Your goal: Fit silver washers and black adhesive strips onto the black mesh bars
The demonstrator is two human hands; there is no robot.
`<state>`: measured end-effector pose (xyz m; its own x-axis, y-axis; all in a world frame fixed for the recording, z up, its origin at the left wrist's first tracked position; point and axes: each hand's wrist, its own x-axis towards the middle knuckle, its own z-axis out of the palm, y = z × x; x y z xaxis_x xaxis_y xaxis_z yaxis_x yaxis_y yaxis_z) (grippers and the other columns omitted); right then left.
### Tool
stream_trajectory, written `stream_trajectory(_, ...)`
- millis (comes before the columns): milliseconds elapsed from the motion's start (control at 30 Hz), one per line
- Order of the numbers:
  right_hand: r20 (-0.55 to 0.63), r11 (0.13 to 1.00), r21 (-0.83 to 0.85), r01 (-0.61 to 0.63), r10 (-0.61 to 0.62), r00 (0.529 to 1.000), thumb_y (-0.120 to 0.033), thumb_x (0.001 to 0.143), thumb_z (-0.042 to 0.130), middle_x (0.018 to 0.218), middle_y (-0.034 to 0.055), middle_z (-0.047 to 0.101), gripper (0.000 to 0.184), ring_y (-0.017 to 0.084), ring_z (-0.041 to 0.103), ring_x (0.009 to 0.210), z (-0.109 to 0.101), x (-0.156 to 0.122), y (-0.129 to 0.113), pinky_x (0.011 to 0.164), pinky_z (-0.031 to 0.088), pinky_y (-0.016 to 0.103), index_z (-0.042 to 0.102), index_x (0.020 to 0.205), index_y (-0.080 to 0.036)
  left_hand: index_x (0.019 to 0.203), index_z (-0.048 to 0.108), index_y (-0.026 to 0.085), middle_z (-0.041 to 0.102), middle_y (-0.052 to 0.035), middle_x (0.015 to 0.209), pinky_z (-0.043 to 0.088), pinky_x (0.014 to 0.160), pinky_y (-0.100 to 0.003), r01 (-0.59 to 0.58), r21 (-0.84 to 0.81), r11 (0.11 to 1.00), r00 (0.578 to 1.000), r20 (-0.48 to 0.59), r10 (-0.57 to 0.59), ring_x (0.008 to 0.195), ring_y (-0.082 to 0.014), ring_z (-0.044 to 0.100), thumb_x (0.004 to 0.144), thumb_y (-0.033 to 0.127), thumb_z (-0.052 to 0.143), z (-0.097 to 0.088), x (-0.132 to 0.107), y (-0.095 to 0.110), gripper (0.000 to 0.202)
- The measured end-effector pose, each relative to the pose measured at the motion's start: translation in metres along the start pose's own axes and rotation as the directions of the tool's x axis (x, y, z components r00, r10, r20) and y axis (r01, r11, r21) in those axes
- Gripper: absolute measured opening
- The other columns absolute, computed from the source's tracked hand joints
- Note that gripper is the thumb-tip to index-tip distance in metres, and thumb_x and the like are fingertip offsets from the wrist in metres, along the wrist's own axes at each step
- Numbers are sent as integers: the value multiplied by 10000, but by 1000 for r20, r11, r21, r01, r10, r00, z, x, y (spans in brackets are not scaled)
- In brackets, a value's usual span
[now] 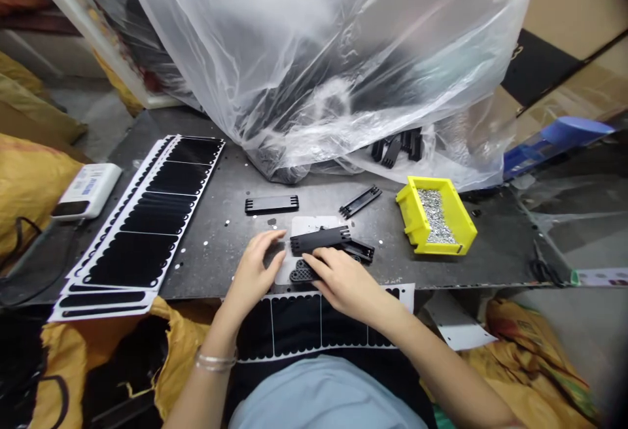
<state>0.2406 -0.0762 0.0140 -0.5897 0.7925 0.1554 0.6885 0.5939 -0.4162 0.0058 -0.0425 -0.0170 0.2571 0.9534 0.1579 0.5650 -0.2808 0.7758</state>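
Observation:
My left hand [258,265] rests on the dark table [226,220] with its fingers bent, the fingertips touching the left end of a long black plastic part [320,239]. My right hand [338,278] lies just below that part, fingers curled over a small black scalloped pad [300,274]. A second black part [360,250] lies under the right end of the first. A white backing slip [307,225] sits behind them. A sheet of black adhesive pads [314,324] hangs over the table's front edge under my wrists.
A stack of black pad sheets [147,220] lies at left, beside a white device [87,190]. Two loose black parts [271,204] [360,201] lie further back. A yellow bin of small metal pieces [436,214] stands right. A large clear plastic bag [318,56] of black parts fills the back.

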Motion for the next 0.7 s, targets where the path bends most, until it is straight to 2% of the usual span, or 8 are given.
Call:
stream_trajectory(100,-68,995,-98,4,-11,998,-215,963,577,1400,203,601,583,362,602,1251,17,-7,8,1052,543,540,450,1530,-166,1342,628,252,670,-83,1332,448,1143,-498,-103,-13,995,984,142,103,1271,-265,597,1003,345,589,2,23,-5,353)
stream_trajectory(167,-162,993,-107,-43,25,986,-272,979,597,1422,187,589,572,364,578,1286,15,-28,19,1070,513,554,454,1528,-201,1320,653,265,685,-72,1301,460,1128,-491,-135,-10,991,973,189,135,1238,-260,613,1000,367,605,1,29,-8,339)
stream_trajectory(300,-417,958,-8,-287,258,871,-211,1012,556,1287,106,653,379,285,625,1193,-12,-76,53,1028,508,512,595,1380,-297,1280,694,286,707,-56,1259,499,1083,-454,-75,-74,994,969,231,91,1181,-242,645,1020,417,571,-16,23,-18,317)
stream_trajectory(367,-362,934,92,-346,355,862,-238,1007,580,1298,93,645,380,272,615,1201,-19,-85,69,1044,507,498,603,1380,-310,1215,730,287,715,-50,1222,500,1079,-456,-45,-87,995,953,293,69,1162,-239,645,1034,434,532,-23,22,-22,306)
stream_trajectory(467,-163,925,197,-326,359,919,-322,991,619,1335,92,628,457,281,589,1225,-17,-75,87,1077,493,509,568,1445,-304,1072,772,277,687,-57,1194,441,1129,-522,-49,-19,999,955,291,53,1174,-258,600,1057,447,448,-21,23,-15,366)
stream_trajectory(567,-78,897,286,-337,372,925,-365,1010,575,1235,86,649,422,271,597,1166,-14,-55,99,1063,497,500,601,1425,-289,1225,700,284,636,-67,1272,422,1145,-544,-21,-34,999,957,289,30,1225,-281,560,1003,513,555,-6,19,2,350)
stream_trajectory(633,-5,861,353,-365,392,920,-411,1009,573,1200,82,641,424,261,607,1122,-17,-47,107,1031,515,476,619,1410,-282,1415,547,292,572,-87,1379,434,1142,-541,-19,-59,998,949,314,37,1296,-315,510,820,560,793,7,12,13,698)
stream_trajectory(700,80,821,408,-400,404,911,-453,1007,568,1182,79,629,442,243,627,1033,-24,-44,113,958,547,444,625,1409,-278,1499,419,299,527,-104,1417,437,1133,-552,-45,-42,998,954,294,56,1307,-334,483,697,488,914,19,5,19,961)
